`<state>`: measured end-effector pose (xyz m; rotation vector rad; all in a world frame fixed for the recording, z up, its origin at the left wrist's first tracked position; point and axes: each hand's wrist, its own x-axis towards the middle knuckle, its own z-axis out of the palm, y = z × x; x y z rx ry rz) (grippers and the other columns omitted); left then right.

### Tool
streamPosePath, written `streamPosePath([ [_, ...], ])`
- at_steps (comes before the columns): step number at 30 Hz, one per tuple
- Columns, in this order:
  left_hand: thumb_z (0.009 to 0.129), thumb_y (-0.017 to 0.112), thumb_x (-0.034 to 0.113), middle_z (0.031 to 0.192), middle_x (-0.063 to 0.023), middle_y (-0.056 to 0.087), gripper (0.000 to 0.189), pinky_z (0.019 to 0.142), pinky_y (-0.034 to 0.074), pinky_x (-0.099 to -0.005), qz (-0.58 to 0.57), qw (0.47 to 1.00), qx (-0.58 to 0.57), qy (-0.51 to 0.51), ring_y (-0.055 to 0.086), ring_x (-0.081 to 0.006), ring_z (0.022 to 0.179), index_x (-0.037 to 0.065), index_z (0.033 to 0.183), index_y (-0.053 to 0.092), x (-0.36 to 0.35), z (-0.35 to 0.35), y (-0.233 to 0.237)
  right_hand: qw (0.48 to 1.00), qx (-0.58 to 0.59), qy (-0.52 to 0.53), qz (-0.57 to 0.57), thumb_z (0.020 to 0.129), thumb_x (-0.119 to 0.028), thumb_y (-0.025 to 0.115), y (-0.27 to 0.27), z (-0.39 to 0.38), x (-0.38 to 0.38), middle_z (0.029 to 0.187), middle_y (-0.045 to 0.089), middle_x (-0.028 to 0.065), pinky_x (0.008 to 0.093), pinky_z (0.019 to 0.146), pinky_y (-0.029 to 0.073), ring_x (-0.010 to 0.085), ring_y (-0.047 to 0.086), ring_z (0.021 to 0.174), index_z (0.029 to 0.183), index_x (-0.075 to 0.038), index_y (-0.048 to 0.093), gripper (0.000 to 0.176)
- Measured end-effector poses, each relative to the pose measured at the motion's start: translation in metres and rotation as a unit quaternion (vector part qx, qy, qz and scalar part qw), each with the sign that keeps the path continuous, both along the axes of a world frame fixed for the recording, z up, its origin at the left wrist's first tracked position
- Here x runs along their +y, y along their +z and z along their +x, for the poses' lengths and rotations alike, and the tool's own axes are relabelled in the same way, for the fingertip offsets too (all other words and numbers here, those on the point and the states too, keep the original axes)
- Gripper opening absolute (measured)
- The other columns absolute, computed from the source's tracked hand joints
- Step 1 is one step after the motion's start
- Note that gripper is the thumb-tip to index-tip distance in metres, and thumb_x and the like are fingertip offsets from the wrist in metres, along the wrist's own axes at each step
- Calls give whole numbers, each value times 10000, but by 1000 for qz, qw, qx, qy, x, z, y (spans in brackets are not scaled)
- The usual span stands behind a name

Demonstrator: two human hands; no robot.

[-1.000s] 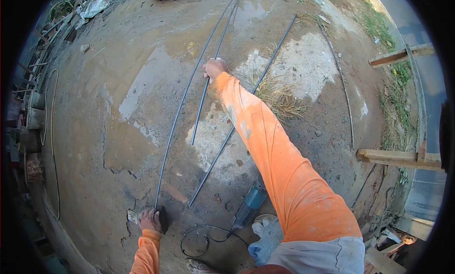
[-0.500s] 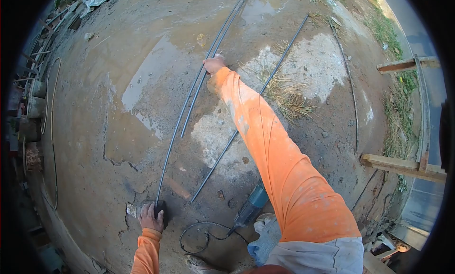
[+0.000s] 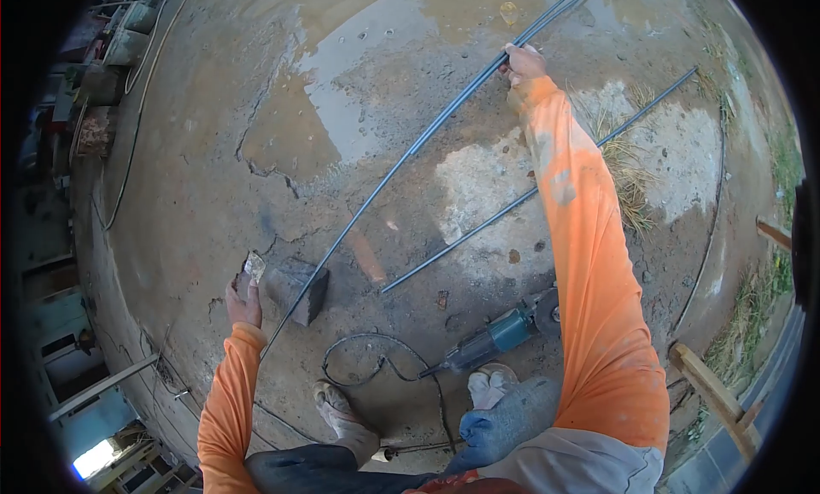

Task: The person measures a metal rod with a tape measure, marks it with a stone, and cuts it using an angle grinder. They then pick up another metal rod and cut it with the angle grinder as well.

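My right hand [image 3: 523, 64] reaches far out and is closed around two thin steel rods [image 3: 376, 192] held side by side. The rods run diagonally across the wet concrete, and the long one passes over a dark block [image 3: 301, 291] near me. My left hand [image 3: 243, 303] is just left of that block and grips a small pale chunk [image 3: 254, 265], raised beside the rod's near end. Both arms are in orange sleeves.
Another steel rod [image 3: 461, 239] lies on the ground to the right. A teal angle grinder [image 3: 500, 334] with a looped cable [image 3: 376, 359] lies by my feet [image 3: 342, 409]. There are puddles [image 3: 359, 58], dry grass [image 3: 628, 182], timber [image 3: 713, 391] at the right and clutter [image 3: 98, 84] at the left.
My right hand has drawn the shorter rod over against the long one. My left hand has come up off the ground with the pale chunk. The view has swung left.
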<state>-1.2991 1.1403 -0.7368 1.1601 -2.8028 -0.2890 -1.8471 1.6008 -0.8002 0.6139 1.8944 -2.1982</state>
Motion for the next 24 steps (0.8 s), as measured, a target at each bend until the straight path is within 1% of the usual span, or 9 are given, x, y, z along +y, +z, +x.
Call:
streamPosePath([
  [1, 854, 548, 485, 1191, -206, 514, 647, 889, 423, -403, -4, 1000, -4, 11, 526, -312, 1068, -4, 1256, 415, -1, -1, 1, 1000, 2, -6, -26, 889, -104, 514, -1, -1, 0, 745, 530, 59, 316, 500, 436, 158, 513, 588, 878, -22, 536, 85],
  [4, 799, 546, 605, 1196, -199, 510, 805, 791, 466, -426, 218, 945, -121, 211, 549, -305, 1011, 24, 1318, 345, 26, -17, 12, 999, 4, 28, -31, 903, -109, 505, -8, -8, 3, 771, 527, 72, 317, 515, 436, 168, 516, 609, 884, -18, 534, 97],
  [6, 740, 549, 682, 1204, -197, 502, 914, 728, 478, -436, 402, 862, -156, 268, 569, -312, 954, 59, 1359, 299, 61, -44, 38, 999, 4, 21, -30, 907, -112, 502, -1, -2, 1, 776, 523, 75, 316, 517, 435, 171, 513, 610, 884, -20, 535, 100],
  [10, 702, 596, 684, 1220, -192, 491, 966, 743, 474, -461, 348, 885, -91, 296, 582, -319, 921, 29, 1352, 310, 74, -69, 29, 1000, -7, 10, -24, 911, -120, 505, -3, -7, 1, 769, 516, 74, 320, 523, 443, 176, 503, 596, 899, -23, 531, 101],
  [14, 673, 671, 614, 1135, -168, 560, 890, 788, 474, -376, 198, 955, -74, 210, 590, -271, 935, -42, 1236, 460, 48, -76, -8, 999, 5, 24, -28, 909, -121, 512, -4, -8, 4, 800, 519, 77, 320, 562, 461, 178, 511, 630, 905, -20, 531, 103],
  [18, 713, 668, 497, 957, -105, 638, 651, 766, 468, -309, 287, 924, -143, 209, 605, -190, 824, -21, 1101, 600, 55, -98, -5, 999, 13, 12, -38, 907, -117, 519, 19, -2, 6, 854, 519, 75, 315, 633, 480, 177, 511, 699, 923, -10, 529, 108],
  [20, 764, 643, 451, 926, -81, 652, 554, 761, 467, -283, 243, 960, -118, 72, 602, -159, 806, 2, 1089, 625, 51, -112, -11, 999, 14, 21, -25, 908, -117, 519, 25, 0, 10, 867, 519, 72, 312, 652, 483, 175, 510, 718, 926, -9, 528, 111],
  [22, 744, 662, 444, 976, -136, 659, 578, 810, 469, -320, 338, 938, -62, 43, 626, -204, 865, -6, 1104, 622, 71, -152, 3, 995, 47, 10, -92, 910, -122, 526, 29, 2, 9, 870, 522, 65, 307, 664, 487, 170, 510, 722, 944, -7, 521, 120],
  [24, 787, 651, 396, 952, -81, 663, 463, 805, 457, -276, 339, 936, -95, 6, 608, -154, 853, 34, 1076, 654, 120, -199, 34, 996, 38, 12, -85, 910, -119, 526, 32, 2, 11, 867, 522, 61, 305, 663, 487, 167, 509, 718, 932, -11, 528, 110],
])
